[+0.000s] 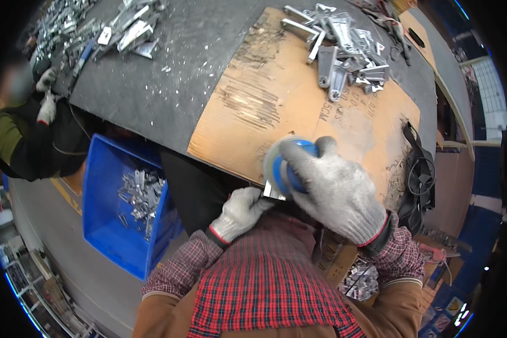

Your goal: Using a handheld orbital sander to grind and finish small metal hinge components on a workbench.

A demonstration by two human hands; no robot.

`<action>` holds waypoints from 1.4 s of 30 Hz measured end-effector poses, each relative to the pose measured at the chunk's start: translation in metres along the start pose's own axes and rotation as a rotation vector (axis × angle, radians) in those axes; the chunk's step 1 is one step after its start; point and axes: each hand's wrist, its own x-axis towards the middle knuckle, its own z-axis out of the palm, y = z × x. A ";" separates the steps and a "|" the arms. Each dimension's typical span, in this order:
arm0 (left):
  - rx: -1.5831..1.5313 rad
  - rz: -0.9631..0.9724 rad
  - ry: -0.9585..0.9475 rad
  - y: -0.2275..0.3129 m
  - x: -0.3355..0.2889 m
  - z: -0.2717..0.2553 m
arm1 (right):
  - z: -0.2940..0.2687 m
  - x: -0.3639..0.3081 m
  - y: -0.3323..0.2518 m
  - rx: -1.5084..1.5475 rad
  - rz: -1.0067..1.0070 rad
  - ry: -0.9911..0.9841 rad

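Observation:
My right hand (343, 194), in a pale knit glove, is wrapped round a blue palm sander (288, 163) with a pale round disc. The sander is tilted at the front edge of a cardboard sheet (304, 121). Under its lower rim shows a small piece of a shiny metal part (272, 192). My left hand (241, 213), gloved too, is closed with its fingertips on that part. Most of the part is hidden by the sander and fingers. A heap of silvery metal brackets (343, 53) lies on the far side of the cardboard.
Left of my legs stands a blue bin (112, 225) with metal parts inside. A black strap and cable bundle (419, 174) hangs at the table's right edge. More metal parts (132, 28) lie far left on the dark table (169, 67). A person wearing gloves (28, 124) is at the left.

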 end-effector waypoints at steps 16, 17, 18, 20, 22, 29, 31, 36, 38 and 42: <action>0.671 0.106 0.012 0.126 0.033 -0.078 | 0.007 -0.054 0.035 0.193 0.150 0.292; 0.662 0.097 0.010 0.126 0.034 -0.079 | 0.003 -0.042 0.025 0.165 0.061 0.189; 0.654 0.099 0.003 0.124 0.035 -0.080 | 0.002 -0.034 0.019 0.135 -0.028 0.083; 0.628 0.095 0.018 0.122 0.038 -0.080 | 0.000 -0.027 0.017 0.089 -0.113 0.140; 0.713 0.024 -0.049 0.121 0.035 -0.075 | -0.007 -0.024 0.013 0.056 -0.038 0.094; 0.677 0.099 0.002 0.109 0.035 -0.077 | -0.008 -0.008 0.009 0.051 -0.008 0.040; 0.667 0.097 -0.011 0.109 0.036 -0.078 | -0.007 -0.016 0.012 0.057 -0.017 0.047; 0.649 0.110 0.016 0.116 0.038 -0.079 | -0.004 -0.006 0.015 0.048 -0.005 0.091; 0.646 0.124 0.034 0.113 0.038 -0.077 | -0.007 -0.010 0.013 0.050 -0.001 0.090; 0.677 0.141 0.055 0.111 0.039 -0.075 | -0.002 -0.023 0.012 0.026 -0.065 0.111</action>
